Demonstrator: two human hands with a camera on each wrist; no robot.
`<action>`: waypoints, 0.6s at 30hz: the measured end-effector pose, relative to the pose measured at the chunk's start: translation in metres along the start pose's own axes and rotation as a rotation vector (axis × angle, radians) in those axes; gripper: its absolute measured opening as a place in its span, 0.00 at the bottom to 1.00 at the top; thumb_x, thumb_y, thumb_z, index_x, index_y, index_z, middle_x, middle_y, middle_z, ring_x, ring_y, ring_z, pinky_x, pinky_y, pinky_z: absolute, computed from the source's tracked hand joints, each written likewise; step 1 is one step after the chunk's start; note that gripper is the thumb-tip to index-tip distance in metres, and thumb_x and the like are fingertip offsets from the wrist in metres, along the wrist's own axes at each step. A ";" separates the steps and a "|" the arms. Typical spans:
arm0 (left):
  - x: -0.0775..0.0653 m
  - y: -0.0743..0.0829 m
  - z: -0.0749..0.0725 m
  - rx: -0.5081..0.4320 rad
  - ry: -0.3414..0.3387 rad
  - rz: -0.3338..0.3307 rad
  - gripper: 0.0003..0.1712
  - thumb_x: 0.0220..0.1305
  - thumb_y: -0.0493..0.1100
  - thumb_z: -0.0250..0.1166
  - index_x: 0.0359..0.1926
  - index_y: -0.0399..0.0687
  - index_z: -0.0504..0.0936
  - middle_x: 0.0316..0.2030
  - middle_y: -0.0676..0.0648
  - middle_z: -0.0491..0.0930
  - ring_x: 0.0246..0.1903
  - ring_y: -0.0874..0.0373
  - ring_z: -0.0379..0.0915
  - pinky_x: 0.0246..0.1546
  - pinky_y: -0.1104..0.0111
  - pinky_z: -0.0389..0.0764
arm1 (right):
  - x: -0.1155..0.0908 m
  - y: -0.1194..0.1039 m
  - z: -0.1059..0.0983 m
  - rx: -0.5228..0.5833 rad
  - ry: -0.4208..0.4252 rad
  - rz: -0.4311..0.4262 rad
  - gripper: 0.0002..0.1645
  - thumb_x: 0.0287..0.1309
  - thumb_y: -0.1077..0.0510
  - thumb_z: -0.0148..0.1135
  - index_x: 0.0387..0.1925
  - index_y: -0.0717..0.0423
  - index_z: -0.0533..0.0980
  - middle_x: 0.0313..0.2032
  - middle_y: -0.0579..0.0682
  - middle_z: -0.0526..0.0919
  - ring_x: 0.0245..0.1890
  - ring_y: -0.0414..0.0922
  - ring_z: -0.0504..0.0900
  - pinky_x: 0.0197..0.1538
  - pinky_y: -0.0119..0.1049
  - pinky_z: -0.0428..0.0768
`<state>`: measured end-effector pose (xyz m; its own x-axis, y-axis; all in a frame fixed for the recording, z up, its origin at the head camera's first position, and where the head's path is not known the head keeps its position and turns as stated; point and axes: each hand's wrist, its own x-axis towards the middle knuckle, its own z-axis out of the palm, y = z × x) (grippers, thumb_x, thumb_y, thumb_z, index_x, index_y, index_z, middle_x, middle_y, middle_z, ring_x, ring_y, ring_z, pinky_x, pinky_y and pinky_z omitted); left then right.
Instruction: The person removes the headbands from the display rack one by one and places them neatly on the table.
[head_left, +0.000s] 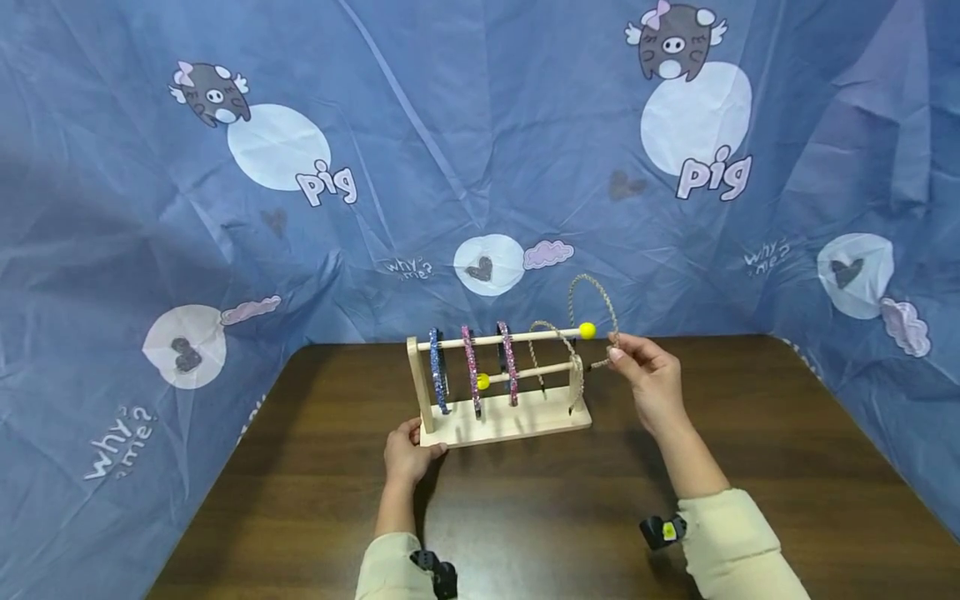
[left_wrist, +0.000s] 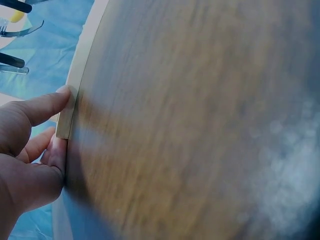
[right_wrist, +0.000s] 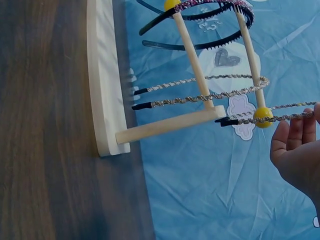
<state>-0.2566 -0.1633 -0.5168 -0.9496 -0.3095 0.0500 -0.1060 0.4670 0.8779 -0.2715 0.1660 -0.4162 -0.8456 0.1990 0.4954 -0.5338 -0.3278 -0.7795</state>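
Note:
A wooden headband rack point(head_left: 517, 425) with two rods stands on the table. My left hand point(head_left: 405, 457) grips the left end of its base, thumb on the front edge in the left wrist view. With its fingertips, my right hand point(head_left: 658, 383) pinches a gold twisted headband point(right_wrist: 295, 116) beside the yellow ball point(head_left: 587, 331) tipping the upper rod. The held headband's black ends overlap that ball's area in the right wrist view. Another gold headband point(right_wrist: 185, 101) hangs on the upper rod. Further left hang a blue glittery headband point(head_left: 435, 367) and two pink glittery headbands point(head_left: 471, 367).
The lower rod ends in a second yellow ball point(head_left: 483, 382), pointing left from a short right post. A dark brown wooden table point(head_left: 540, 517) lies under the rack. Blue cloth point(head_left: 420, 167) printed with pigs and hearts hangs behind and at both sides.

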 end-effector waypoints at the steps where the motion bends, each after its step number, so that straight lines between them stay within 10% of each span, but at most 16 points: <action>1: 0.000 0.000 0.000 -0.004 -0.001 -0.001 0.36 0.37 0.29 0.75 0.52 0.24 0.73 0.39 0.35 0.76 0.40 0.45 0.71 0.45 0.55 0.70 | 0.000 -0.001 -0.001 0.009 0.000 -0.003 0.10 0.52 0.78 0.58 0.36 0.70 0.79 0.37 0.53 0.83 0.32 0.41 0.79 0.36 0.32 0.79; 18: 0.000 0.001 0.000 -0.020 -0.004 0.024 0.36 0.36 0.28 0.75 0.50 0.22 0.72 0.38 0.35 0.77 0.40 0.45 0.71 0.44 0.56 0.71 | 0.005 -0.006 -0.028 0.095 0.020 -0.020 0.13 0.51 0.82 0.54 0.34 0.70 0.80 0.36 0.52 0.84 0.34 0.42 0.81 0.37 0.29 0.78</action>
<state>-0.2567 -0.1631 -0.5160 -0.9529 -0.2954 0.0692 -0.0774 0.4571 0.8860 -0.2727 0.1944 -0.4200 -0.8353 0.2248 0.5017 -0.5482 -0.4093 -0.7293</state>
